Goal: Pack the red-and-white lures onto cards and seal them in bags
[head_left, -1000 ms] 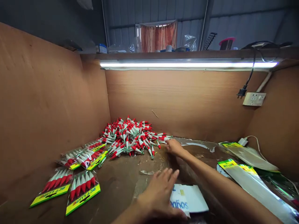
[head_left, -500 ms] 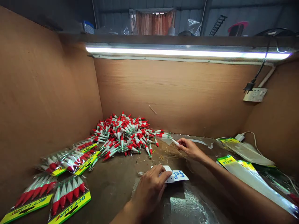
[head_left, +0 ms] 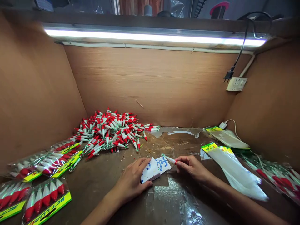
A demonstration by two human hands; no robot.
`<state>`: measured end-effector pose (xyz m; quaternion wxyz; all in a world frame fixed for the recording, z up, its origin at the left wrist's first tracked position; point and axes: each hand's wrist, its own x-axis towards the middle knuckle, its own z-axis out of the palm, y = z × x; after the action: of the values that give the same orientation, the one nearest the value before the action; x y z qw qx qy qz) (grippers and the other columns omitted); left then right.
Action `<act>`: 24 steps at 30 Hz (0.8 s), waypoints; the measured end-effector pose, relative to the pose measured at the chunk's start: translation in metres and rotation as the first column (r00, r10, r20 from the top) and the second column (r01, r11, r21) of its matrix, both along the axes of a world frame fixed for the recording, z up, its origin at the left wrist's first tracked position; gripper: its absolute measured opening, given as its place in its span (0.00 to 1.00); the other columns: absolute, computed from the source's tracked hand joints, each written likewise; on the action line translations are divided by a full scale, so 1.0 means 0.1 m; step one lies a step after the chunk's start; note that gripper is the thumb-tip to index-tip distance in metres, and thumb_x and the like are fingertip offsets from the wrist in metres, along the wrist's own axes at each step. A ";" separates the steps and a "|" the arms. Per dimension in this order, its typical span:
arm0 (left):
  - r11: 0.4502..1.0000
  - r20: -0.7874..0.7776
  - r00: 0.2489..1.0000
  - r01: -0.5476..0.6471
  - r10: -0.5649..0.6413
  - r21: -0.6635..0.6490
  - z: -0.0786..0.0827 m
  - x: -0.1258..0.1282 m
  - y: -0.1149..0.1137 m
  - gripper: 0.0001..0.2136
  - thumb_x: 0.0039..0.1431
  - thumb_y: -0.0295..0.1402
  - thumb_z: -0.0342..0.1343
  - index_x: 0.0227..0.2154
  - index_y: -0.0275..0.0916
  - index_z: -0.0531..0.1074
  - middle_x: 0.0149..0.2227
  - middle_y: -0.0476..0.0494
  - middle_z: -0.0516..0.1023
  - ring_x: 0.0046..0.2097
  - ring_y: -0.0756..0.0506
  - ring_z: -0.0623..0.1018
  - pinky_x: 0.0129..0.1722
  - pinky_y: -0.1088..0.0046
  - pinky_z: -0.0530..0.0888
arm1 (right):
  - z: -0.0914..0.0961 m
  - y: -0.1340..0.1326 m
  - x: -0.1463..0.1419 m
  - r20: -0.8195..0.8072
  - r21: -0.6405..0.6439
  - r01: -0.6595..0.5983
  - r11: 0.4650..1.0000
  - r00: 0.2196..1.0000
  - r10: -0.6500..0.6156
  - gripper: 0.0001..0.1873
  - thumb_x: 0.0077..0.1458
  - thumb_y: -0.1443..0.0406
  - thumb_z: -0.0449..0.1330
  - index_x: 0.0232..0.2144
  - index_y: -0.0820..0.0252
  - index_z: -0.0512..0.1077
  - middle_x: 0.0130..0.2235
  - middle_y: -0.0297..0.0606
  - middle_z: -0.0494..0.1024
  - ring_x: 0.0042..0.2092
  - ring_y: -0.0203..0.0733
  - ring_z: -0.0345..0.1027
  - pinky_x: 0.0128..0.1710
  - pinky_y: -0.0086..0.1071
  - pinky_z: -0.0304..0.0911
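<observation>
In the middle of the table, my left hand (head_left: 133, 175) grips a white block (head_left: 152, 171) with blue handwriting, fingers on its far edge and thumb along the near side. My right hand (head_left: 192, 167) pinches one fishing lure (head_left: 171, 159) by its red end. The lure's white body and green tinsel tail point left, over or against the block's right end; I cannot tell whether they touch. Beyond both hands lies a big heap of red and white lures (head_left: 117, 128).
Filled lure packs (head_left: 50, 195) with yellow-green headers lie at the left. Empty clear bags (head_left: 231, 170) sit at the right, beside more bagged lures (head_left: 278, 179). A black plug (head_left: 228, 75) hangs by a wall socket (head_left: 237, 84), below a bright tube light (head_left: 154, 38).
My right hand has drawn the lure from beside the heap back toward the block. The block has turned in my left hand, showing more handwriting. The camera view has shifted right and down.
</observation>
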<state>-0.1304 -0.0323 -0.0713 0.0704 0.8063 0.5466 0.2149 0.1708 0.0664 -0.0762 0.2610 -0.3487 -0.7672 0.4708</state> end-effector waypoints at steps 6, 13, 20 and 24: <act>1.000 0.021 1.000 0.011 -0.012 0.003 0.02 0.01 0.00 0.37 0.53 0.37 0.65 0.65 0.49 0.58 0.61 0.41 0.68 0.59 0.36 0.70 0.59 0.54 0.67 | -0.07 0.04 0.06 0.105 -0.002 0.014 1.000 0.994 -0.014 0.26 0.64 0.46 0.51 0.39 0.60 0.77 0.27 0.35 0.77 0.26 0.37 0.63 0.26 0.28 0.53; 0.998 0.124 0.991 0.061 -0.059 -0.007 0.06 0.08 -0.02 0.44 0.48 0.31 0.68 0.66 0.50 0.53 0.62 0.43 0.67 0.60 0.38 0.69 0.60 0.57 0.66 | 0.02 -0.15 -0.42 0.346 0.516 -0.121 0.848 0.935 -0.077 0.10 0.63 0.59 0.58 0.36 0.54 0.78 0.37 0.38 0.78 0.42 0.44 0.67 0.41 0.33 0.58; 0.998 0.210 0.976 0.056 -0.053 -0.004 0.05 0.00 0.00 0.47 0.45 0.28 0.70 0.66 0.51 0.52 0.58 0.43 0.69 0.57 0.38 0.70 0.58 0.58 0.68 | 0.07 0.05 -0.70 0.340 0.412 -0.406 0.816 0.899 0.276 0.08 0.60 0.67 0.60 0.34 0.56 0.80 0.40 0.36 0.77 0.45 0.41 0.67 0.47 0.32 0.59; 1.000 0.244 0.969 0.026 -0.023 -0.008 0.01 -0.05 0.02 0.47 0.45 0.28 0.70 0.66 0.52 0.53 0.59 0.44 0.68 0.58 0.39 0.69 0.59 0.60 0.68 | 0.35 0.51 -0.80 0.410 0.371 -0.484 0.793 0.851 0.327 0.11 0.62 0.61 0.58 0.42 0.56 0.79 0.41 0.36 0.80 0.41 0.40 0.72 0.42 0.29 0.64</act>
<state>-0.1357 -0.0302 -0.0705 0.1442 0.7801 0.5249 0.3084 0.0913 0.1174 -0.0411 0.0974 -0.1737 -0.9459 0.2560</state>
